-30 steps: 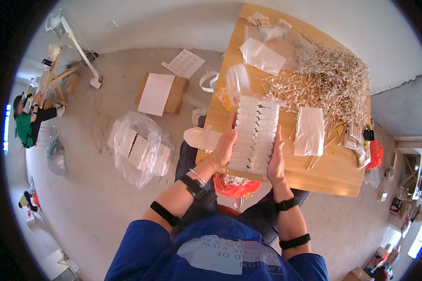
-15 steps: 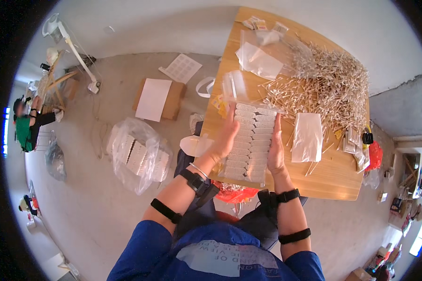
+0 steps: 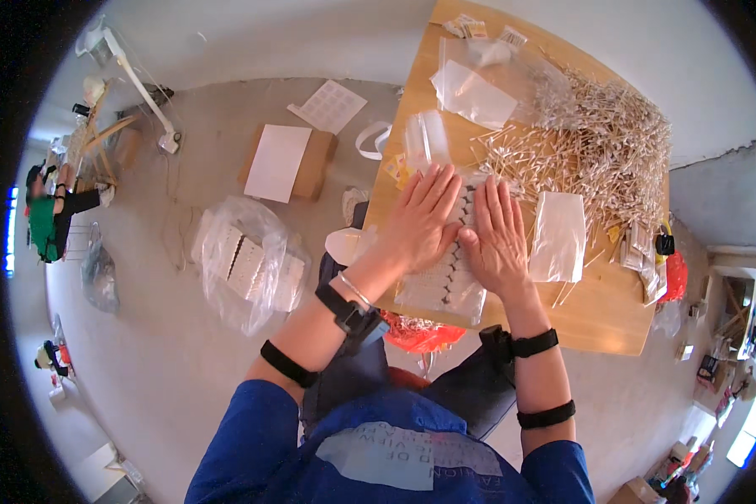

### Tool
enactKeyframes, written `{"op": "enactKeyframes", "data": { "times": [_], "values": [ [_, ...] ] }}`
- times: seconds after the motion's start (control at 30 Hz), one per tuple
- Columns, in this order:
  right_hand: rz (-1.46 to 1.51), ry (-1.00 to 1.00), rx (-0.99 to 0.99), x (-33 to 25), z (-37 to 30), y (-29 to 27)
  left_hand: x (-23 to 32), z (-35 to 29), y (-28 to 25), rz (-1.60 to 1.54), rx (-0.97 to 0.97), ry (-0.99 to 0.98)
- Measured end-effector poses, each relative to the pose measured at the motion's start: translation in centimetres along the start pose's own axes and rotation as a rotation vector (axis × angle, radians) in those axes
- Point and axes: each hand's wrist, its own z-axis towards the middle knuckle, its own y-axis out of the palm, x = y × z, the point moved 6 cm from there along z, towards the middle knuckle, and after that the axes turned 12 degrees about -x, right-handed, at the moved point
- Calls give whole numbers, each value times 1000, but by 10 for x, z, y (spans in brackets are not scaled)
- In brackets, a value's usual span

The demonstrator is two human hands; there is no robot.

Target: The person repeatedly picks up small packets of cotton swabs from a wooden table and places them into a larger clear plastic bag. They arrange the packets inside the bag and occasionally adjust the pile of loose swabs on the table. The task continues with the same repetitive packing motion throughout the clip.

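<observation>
A clear plastic bag of small white packets (image 3: 445,281) lies flat on the wooden table (image 3: 605,311). My left hand (image 3: 420,220) rests palm down on its left half, fingers spread. My right hand (image 3: 497,239) presses palm down on its right half. Both hands lie flat on the bag without gripping it. A big heap of thin white sticks (image 3: 596,143) spreads over the table just beyond my fingers. A small empty clear bag (image 3: 559,237) lies right of my right hand.
More clear bags (image 3: 475,88) lie at the table's far end. On the floor to the left stand a plastic bag full of white packets (image 3: 248,262), a cardboard box with a white sheet (image 3: 286,161) and a label sheet (image 3: 329,105). A red bag (image 3: 418,332) sits under the table.
The bag of packets was held between both hands at its sides; now it lies on the table and both palms have moved on top of it, flattened.
</observation>
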Motion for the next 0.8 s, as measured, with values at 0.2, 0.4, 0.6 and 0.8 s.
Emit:
{"op": "enactKeyframes", "data": {
  "times": [0.2,0.4,0.6,0.8],
  "values": [
    [-28,29,-1,-3,4,-2,0,2,-1,104,-29,3],
    [-26,26,-3,0,3,1,3,1,0,144,-21,-8],
    [775,45,167,28,-18,13,-33,-22,3,-794,229,-36],
    [1639,79,265,10,-59,56,-20,-57,39,-1271,210,-26]
  ]
}}
